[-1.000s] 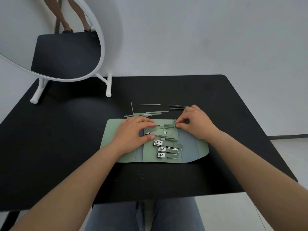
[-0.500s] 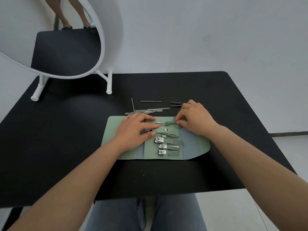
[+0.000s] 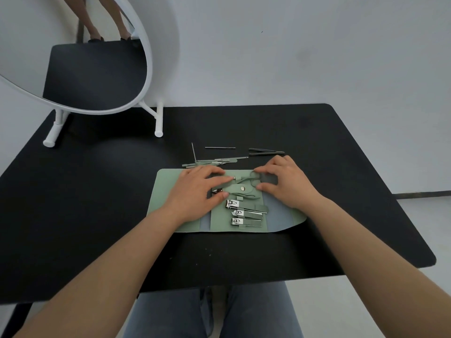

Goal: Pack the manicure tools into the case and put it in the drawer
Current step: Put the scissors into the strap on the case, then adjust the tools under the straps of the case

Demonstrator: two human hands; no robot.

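We sit at a black bench (image 3: 317, 132) with rounded corners, set against a plain pale grey wall; a round mirror (image 3: 80, 54) in a white frame stands on white legs at the far left of the bench, and it reflects the dark bench top and a person's lower legs; our jeans (image 3: 246, 311) show below the near edge.

The green case (image 3: 168, 191) lies opened flat near the middle of the bench, its inner panels grey-blue and green; three nail clippers (image 3: 241, 212) sit in a column in the centre panel, each under a strap; above them a green snap tab (image 3: 240, 189) lies across the panel, and small scissors (image 3: 246, 178) lie just beyond it.

Our left hand (image 3: 195, 191) rests flat on the left part of the case, fingers extended and pressing down, the fingertips touching the tab area; our right hand (image 3: 285, 181) sits on the right part of the case, its fingers bent, with thumb and forefinger at the scissors' handle loops; whether they actually pinch the loops, we cannot tell.

Just beyond the far edge of the case, several slim tools (image 3: 214, 161) lie loose in a bunch on the bench; a thin rod (image 3: 219, 147) lies apart behind them; dark tweezers (image 3: 266, 151) lie to the right, just past our right hand's fingertips.
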